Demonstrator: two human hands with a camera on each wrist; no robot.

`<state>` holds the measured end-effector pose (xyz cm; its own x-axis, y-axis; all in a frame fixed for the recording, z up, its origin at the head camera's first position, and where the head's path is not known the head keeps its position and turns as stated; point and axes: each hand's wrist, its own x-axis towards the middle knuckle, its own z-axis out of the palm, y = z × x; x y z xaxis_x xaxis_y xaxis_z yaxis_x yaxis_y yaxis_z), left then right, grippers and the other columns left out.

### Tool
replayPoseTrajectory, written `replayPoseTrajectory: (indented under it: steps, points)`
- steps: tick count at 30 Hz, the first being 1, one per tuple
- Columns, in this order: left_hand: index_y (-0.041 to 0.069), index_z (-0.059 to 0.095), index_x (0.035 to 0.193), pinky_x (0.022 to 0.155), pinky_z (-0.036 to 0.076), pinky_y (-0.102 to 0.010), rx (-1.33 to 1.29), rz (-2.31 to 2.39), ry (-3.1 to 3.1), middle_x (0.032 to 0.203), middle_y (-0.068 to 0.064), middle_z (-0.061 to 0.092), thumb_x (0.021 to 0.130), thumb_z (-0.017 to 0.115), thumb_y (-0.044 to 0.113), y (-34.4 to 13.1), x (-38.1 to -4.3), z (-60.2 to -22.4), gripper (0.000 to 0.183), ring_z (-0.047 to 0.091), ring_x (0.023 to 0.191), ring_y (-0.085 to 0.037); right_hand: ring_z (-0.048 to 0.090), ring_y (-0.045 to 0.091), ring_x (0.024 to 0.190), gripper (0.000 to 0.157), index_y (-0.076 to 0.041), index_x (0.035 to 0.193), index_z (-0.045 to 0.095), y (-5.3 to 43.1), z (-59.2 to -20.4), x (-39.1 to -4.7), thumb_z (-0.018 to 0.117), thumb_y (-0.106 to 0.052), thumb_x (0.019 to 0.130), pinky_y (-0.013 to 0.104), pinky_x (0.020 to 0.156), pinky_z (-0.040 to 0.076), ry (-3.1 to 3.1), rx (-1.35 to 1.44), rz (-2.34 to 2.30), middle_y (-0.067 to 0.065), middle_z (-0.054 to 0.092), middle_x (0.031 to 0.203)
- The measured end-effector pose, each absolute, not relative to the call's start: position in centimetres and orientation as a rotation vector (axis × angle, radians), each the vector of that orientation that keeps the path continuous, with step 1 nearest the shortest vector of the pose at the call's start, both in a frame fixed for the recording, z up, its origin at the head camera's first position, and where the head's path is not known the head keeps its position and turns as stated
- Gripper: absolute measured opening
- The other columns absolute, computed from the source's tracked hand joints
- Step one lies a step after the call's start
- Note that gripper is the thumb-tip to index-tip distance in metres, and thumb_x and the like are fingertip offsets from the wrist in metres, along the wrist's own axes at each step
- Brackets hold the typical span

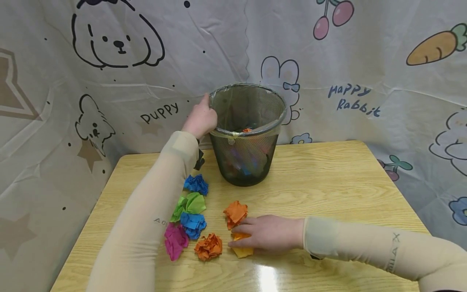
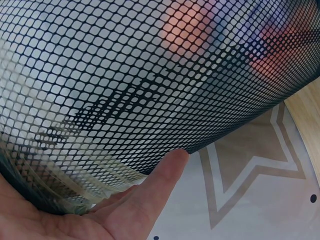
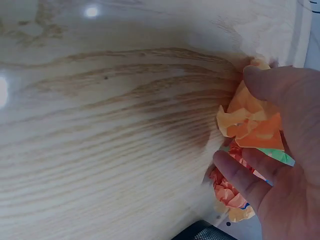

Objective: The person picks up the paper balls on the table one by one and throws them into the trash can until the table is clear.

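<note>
My left hand (image 1: 200,118) grips the left rim of a black mesh wastebasket (image 1: 243,166), which has a clear liner folded over its edge. In the left wrist view, the thumb (image 2: 167,172) lies against the mesh outside. Crumpled paper shows through the basket's wall. Low over the table, my right hand (image 1: 270,232) holds a yellow-orange crumpled paper (image 1: 242,252); the right wrist view shows this paper (image 3: 256,127) between thumb and fingers. Just beyond those fingers lies an orange crumpled paper (image 1: 235,211), and to their left another orange paper ball (image 1: 208,246).
Left of the basket and partly behind my left sleeve lie a dark blue paper ball (image 1: 197,184), a green one (image 1: 193,203), a lighter blue one (image 1: 193,225) and a magenta one (image 1: 176,241). The wooden table (image 1: 328,182) meets a printed cloth backdrop (image 1: 219,48).
</note>
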<state>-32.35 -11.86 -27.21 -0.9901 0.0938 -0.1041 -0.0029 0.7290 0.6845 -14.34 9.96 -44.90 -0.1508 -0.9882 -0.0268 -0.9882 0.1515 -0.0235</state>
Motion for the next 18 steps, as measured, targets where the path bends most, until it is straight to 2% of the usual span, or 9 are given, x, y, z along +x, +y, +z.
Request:
replayPoseTrajectory:
  steps: [3, 7, 11, 12, 14, 15, 16, 18]
  points:
    - [0.015, -0.005, 0.166, 0.042, 0.032, -0.030, 0.075, 1.111, 2.794, 0.053, 0.001, 0.034, 0.104, 0.022, 0.013, -11.86, -32.36, -27.23, 0.068, 0.024, 0.040, -0.013, 0.048, 0.026, 0.137, 0.055, -0.027, 0.155, 0.049, 9.96, -45.14, -14.27, 0.064, -0.033, 0.103, 0.033, 0.094, 0.054, 2.373, -2.041, 0.017, 0.005, 0.050, 0.152]
    - [0.015, -0.005, 0.166, 0.042, 0.031, -0.030, 0.082, 1.114, 2.794, 0.053, 0.001, 0.033, 0.104, 0.022, 0.013, -11.85, -32.33, -27.19, 0.067, 0.024, 0.040, -0.013, 0.048, 0.028, 0.138, 0.052, -0.024, 0.155, 0.049, 9.92, -45.13, -14.11, 0.061, -0.032, 0.105, 0.033, 0.093, 0.055, 2.363, -1.999, -0.001, 0.005, 0.046, 0.156]
    - [0.014, -0.006, 0.166, 0.043, 0.033, -0.030, 0.082, 1.105, 2.798, 0.055, -0.001, 0.035, 0.104, 0.022, 0.012, -11.80, -32.33, -27.19, 0.068, 0.025, 0.041, -0.013, 0.053, 0.023, 0.131, 0.046, -0.018, 0.152, 0.051, 9.76, -45.01, -13.90, 0.057, -0.022, 0.107, 0.028, 0.090, 0.054, 2.344, -1.963, -0.020, 0.002, 0.045, 0.157]
    - [0.014, -0.005, 0.166, 0.044, 0.034, -0.031, 0.082, 1.097, 2.807, 0.062, -0.005, 0.047, 0.104, 0.022, 0.012, -11.77, -32.35, -27.21, 0.068, 0.030, 0.042, -0.014, 0.054, 0.020, 0.128, 0.045, -0.018, 0.151, 0.053, 9.72, -45.02, -13.87, 0.057, -0.020, 0.106, 0.025, 0.088, 0.054, 2.341, -1.956, -0.032, 0.002, 0.047, 0.155]
    - [0.014, -0.005, 0.166, 0.047, 0.038, -0.032, 0.077, 1.079, 2.821, 0.094, -0.017, 0.066, 0.103, 0.023, 0.012, -11.72, -32.41, -27.22, 0.068, 0.038, 0.048, -0.017, 0.055, 0.015, 0.121, 0.043, -0.018, 0.148, 0.055, 9.64, -45.02, -13.82, 0.058, -0.014, 0.105, 0.021, 0.084, 0.052, 2.331, -1.944, -0.062, -0.001, 0.051, 0.152]
    - [0.015, -0.004, 0.166, 0.049, 0.040, -0.032, 0.072, 1.069, 2.825, 0.117, -0.022, 0.065, 0.103, 0.023, 0.012, -11.69, -32.46, -27.22, 0.069, 0.041, 0.050, -0.018, 0.055, 0.014, 0.119, 0.043, -0.018, 0.146, 0.056, 9.61, -45.02, -13.81, 0.059, -0.012, 0.104, 0.020, 0.084, 0.052, 2.324, -1.936, -0.083, -0.001, 0.053, 0.150]
    - [0.015, -0.004, 0.166, 0.050, 0.041, -0.033, 0.066, 1.062, 2.826, 0.137, -0.024, 0.057, 0.103, 0.022, 0.012, -11.67, -32.49, -27.23, 0.069, 0.042, 0.052, -0.019, 0.055, 0.013, 0.118, 0.043, -0.018, 0.146, 0.057, 9.60, -45.04, -13.82, 0.060, -0.012, 0.103, 0.020, 0.084, 0.051, 2.317, -1.931, -0.099, -0.002, 0.054, 0.148]
    - [0.016, -0.004, 0.166, 0.052, 0.042, -0.033, 0.055, 1.050, 2.833, 0.161, -0.023, 0.033, 0.103, 0.023, 0.012, -11.64, -32.61, -27.26, 0.069, 0.043, 0.054, -0.019, 0.055, 0.012, 0.118, 0.046, -0.020, 0.147, 0.056, 9.58, -45.08, -13.83, 0.061, -0.011, 0.102, 0.020, 0.086, 0.051, 2.308, -1.934, -0.101, -0.003, 0.056, 0.145]
